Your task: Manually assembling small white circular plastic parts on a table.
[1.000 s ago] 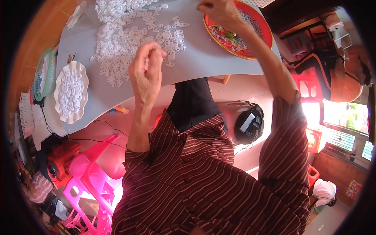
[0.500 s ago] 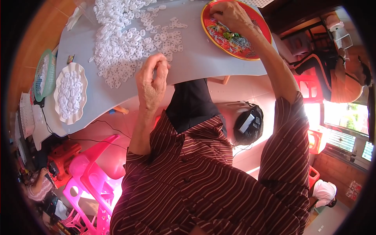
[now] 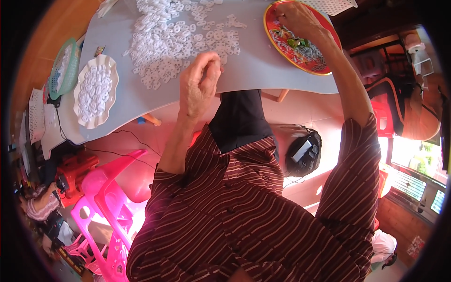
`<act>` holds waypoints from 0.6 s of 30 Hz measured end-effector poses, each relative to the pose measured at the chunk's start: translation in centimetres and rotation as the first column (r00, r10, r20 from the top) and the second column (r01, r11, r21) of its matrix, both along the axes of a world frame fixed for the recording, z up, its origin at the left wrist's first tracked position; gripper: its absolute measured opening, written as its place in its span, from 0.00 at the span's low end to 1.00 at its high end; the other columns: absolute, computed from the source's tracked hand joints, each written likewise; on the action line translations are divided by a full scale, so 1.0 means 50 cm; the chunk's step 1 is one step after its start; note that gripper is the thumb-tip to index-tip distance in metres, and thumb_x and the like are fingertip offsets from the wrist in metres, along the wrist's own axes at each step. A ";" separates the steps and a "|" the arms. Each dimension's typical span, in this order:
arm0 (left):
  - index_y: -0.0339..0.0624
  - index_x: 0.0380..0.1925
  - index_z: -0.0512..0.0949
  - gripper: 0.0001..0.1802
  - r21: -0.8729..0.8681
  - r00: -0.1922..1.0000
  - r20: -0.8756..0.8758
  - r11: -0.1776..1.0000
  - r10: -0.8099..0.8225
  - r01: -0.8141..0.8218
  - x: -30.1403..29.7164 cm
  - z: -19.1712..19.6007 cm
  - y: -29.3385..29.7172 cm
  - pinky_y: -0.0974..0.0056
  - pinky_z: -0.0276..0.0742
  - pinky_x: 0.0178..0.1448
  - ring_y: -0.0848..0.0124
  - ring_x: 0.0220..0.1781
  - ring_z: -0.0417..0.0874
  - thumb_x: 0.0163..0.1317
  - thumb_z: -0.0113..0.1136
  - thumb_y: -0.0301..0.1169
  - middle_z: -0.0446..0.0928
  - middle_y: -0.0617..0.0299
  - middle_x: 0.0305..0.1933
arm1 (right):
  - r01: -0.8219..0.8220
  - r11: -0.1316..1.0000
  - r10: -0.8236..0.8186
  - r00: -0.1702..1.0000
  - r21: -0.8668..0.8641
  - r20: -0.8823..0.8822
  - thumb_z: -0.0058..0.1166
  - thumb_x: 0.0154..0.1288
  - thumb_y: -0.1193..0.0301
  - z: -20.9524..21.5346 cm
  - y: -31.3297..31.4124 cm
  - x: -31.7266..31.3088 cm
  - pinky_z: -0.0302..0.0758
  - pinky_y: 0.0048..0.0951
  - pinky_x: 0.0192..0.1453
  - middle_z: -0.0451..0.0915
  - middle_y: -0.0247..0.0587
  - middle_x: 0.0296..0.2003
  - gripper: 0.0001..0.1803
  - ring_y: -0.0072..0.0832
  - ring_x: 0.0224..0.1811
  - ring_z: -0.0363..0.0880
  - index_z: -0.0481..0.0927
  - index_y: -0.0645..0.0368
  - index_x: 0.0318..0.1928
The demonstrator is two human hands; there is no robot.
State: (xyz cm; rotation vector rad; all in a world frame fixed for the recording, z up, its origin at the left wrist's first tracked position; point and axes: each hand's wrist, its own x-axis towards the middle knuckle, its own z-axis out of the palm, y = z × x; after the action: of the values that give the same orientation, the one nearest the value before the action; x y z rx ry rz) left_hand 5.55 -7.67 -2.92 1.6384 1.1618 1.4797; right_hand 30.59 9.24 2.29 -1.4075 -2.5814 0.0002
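Pale green, the basket (image 3: pixel 70 77) is at your far left, with white pieces inside. Just beside it, your wavy white dish (image 3: pixel 92 124) holds more of the same. Next comes the loose pile of white pieces (image 3: pixel 159 44), spread over the grey table (image 3: pixel 256 61).

Your left hand (image 3: pixel 201 87) has stayed by the pile's near edge, its fingers curled toward the thumb with a small gap showing in that grip. You can't tell from here whether a piece is pinched at the tips.

At the right, your right hand (image 3: pixel 300 19) makes the main change: a second ago it was up by the red tray's (image 3: pixel 330 26) far left rim; now it is down inside, over the grey bits (image 3: pixel 314 57). That suggests you are picking from the tray while your left hand waits. The fingers of that grip are bent, but their tips are too unclear to tell how wide they stand or whether they have hold of a bit.
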 end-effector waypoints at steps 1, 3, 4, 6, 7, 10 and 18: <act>0.36 0.37 0.73 0.05 -0.023 1.000 0.022 1.000 -0.003 0.003 -0.006 0.009 0.000 0.73 0.70 0.30 0.77 0.26 0.74 0.62 0.51 0.23 0.73 0.62 0.26 | 0.003 1.000 -0.004 0.996 -0.008 -0.084 0.51 0.51 0.75 0.012 -0.011 -0.011 0.74 0.39 0.37 0.78 0.52 0.26 0.06 0.41 0.31 0.78 0.77 0.66 0.28; 0.37 0.36 0.74 0.05 -0.022 0.994 -0.066 0.996 0.090 -0.091 -0.023 0.030 0.008 0.71 0.71 0.30 0.75 0.27 0.75 0.61 0.52 0.23 0.75 0.60 0.27 | 0.020 0.999 -0.026 0.969 -0.028 -0.246 0.53 0.49 0.75 0.039 -0.040 -0.025 0.75 0.36 0.35 0.78 0.51 0.24 0.06 0.39 0.27 0.78 0.77 0.66 0.27; 0.37 0.36 0.75 0.05 -0.011 0.971 -0.151 0.982 0.187 -0.190 -0.037 0.032 0.009 0.69 0.72 0.31 0.73 0.27 0.77 0.60 0.52 0.22 0.76 0.59 0.27 | 0.017 0.999 -0.030 0.945 -0.042 -0.326 0.54 0.48 0.75 0.046 -0.055 -0.040 0.75 0.35 0.33 0.78 0.50 0.23 0.06 0.37 0.26 0.78 0.77 0.67 0.26; 0.37 0.37 0.76 0.06 0.084 0.946 -0.246 0.977 0.211 -0.196 -0.056 0.017 0.020 0.69 0.72 0.31 0.74 0.27 0.76 0.60 0.53 0.23 0.77 0.58 0.29 | 0.051 0.999 -0.054 0.858 -0.019 -0.510 0.56 0.48 0.74 0.055 -0.097 -0.072 0.74 0.31 0.28 0.77 0.47 0.18 0.07 0.30 0.20 0.75 0.78 0.68 0.25; 0.37 0.38 0.77 0.07 0.181 0.912 -0.331 0.965 0.241 -0.189 -0.060 0.015 0.021 0.70 0.71 0.32 0.75 0.28 0.76 0.60 0.55 0.24 0.77 0.58 0.31 | 0.042 0.999 -0.050 0.856 -0.026 -0.515 0.56 0.48 0.74 0.049 -0.116 -0.094 0.74 0.31 0.28 0.77 0.47 0.18 0.07 0.30 0.20 0.75 0.78 0.68 0.25; 0.37 0.35 0.77 0.08 0.215 0.851 -0.490 0.972 0.191 -0.094 -0.050 0.030 0.015 0.63 0.72 0.35 0.65 0.31 0.76 0.54 0.57 0.22 0.77 0.57 0.30 | -0.027 1.000 0.015 0.756 -0.008 -0.655 0.58 0.48 0.74 0.020 -0.170 -0.127 0.73 0.32 0.27 0.77 0.46 0.19 0.08 0.30 0.19 0.74 0.78 0.68 0.26; 0.36 0.36 0.75 0.13 0.153 0.734 -0.676 0.987 0.065 0.053 -0.025 0.027 0.013 0.57 0.70 0.47 0.55 0.42 0.70 0.48 0.57 0.20 0.71 0.54 0.32 | -0.220 0.863 -0.242 0.608 -0.454 -0.756 0.55 0.54 0.72 -0.060 -0.265 -0.154 0.75 0.23 0.35 0.81 0.41 0.25 0.10 0.20 0.28 0.79 0.82 0.61 0.37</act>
State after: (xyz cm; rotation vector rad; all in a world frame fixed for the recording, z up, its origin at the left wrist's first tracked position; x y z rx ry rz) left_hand 4.32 -7.02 -1.56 2.4127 1.4398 0.9904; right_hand 22.89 -4.03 -0.72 -1.1421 -1.8194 1.1363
